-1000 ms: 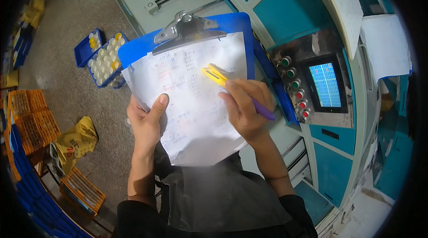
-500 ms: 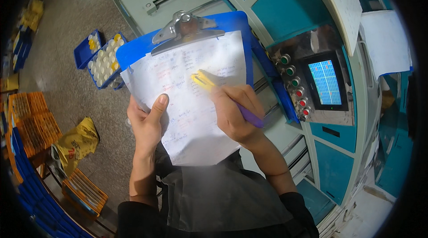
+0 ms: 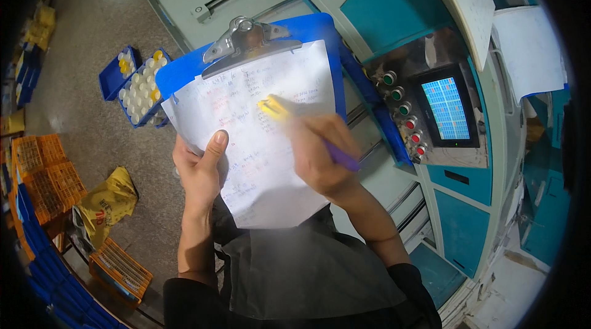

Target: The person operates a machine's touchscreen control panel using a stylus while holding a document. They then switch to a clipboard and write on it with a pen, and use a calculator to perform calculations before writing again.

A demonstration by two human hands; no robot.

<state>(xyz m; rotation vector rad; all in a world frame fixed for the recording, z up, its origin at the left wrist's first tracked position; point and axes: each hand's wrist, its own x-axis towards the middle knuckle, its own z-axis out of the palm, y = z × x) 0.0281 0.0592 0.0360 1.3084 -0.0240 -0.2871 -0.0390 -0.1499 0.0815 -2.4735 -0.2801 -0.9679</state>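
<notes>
A blue clipboard [image 3: 178,69] is held in front of my body, with a metal clip [image 3: 249,39] across its top. White paper [image 3: 258,175] bearing handwritten notes in dark and red ink lies under the clip. My left hand [image 3: 202,166] grips the left side, thumb on the paper and fingers behind it. Closed around a yellow-and-purple pen [image 3: 343,156], my right hand [image 3: 323,153] is over the right half of the paper. The pen's yellow end points at the upper middle of the page; motion blur hides whether it touches.
On the right, a teal machine [image 3: 400,12] carries a screen [image 3: 447,109] and several green and red buttons [image 3: 404,109]. Blue boxes [image 3: 144,92] of white and yellow round pieces sit on the floor at left. Nearby are orange trays [image 3: 49,172] and a yellow sack [image 3: 109,206].
The right hand is more blurred, and the pen's yellow end has shifted slightly left. My left hand keeps its grip. The clipboard sits a little further left in view.
</notes>
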